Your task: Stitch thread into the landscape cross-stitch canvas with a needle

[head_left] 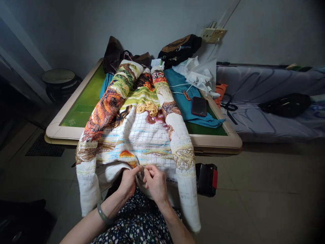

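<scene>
The cross-stitch canvas (pixel 149 132) drapes from the surface (pixel 217 141) to the lap (pixel 138 223), sides rolled, presumably to keep its middle reachable. The left hand (pixel 129 180) pinches its near edge; the right hand (pixel 156 184) presses its fingers together, on what, unclear.

White canvas (pixel 148 134) — maybe black-gridded

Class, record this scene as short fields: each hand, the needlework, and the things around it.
Left hand: holding the near part of the cross-stitch canvas
Right hand: pinched beside the left; anything held is too small to tell
Canvas: gridded, partly stitched, rolled at both sides
On canvas: pale yellow thread bundle
To its right: smartphone on teal cloth
Beneath: green-topped table
</scene>
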Motion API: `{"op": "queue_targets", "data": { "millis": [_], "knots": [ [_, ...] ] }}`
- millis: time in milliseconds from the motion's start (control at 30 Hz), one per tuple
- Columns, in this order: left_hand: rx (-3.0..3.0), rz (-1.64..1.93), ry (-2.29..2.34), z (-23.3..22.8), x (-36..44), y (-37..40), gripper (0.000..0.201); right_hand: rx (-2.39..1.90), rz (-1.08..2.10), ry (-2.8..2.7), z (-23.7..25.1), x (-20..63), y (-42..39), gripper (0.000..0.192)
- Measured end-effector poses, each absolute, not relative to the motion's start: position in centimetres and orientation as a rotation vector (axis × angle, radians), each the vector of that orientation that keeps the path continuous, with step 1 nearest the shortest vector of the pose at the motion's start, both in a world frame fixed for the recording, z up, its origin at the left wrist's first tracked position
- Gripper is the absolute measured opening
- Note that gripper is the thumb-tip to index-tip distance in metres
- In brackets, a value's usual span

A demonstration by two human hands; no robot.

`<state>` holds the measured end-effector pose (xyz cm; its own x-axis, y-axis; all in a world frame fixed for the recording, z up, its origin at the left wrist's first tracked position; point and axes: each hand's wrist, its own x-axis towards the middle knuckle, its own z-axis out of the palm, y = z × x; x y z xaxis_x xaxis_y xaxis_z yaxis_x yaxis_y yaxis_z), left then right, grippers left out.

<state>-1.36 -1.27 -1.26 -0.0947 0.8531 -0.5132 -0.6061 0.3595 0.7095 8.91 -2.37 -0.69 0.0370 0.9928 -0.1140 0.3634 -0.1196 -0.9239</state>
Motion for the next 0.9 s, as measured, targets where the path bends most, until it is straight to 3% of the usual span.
{"op": "queue_targets", "data": {
  "millis": [200, 900],
  "knots": [
    [0.288, 1.259, 1.150, -1.33, -1.36, -1.09, 0.021, -1.547, 1.182, -1.276, -0.82, 8.69, -2.53, 0.018],
    [0.265, 1.272, 1.172, -1.07, -1.34, -0.93, 0.018, -1.471, 1.071, -1.251, -1.24, 8.76, -2.75, 0.019]
  ]
}}
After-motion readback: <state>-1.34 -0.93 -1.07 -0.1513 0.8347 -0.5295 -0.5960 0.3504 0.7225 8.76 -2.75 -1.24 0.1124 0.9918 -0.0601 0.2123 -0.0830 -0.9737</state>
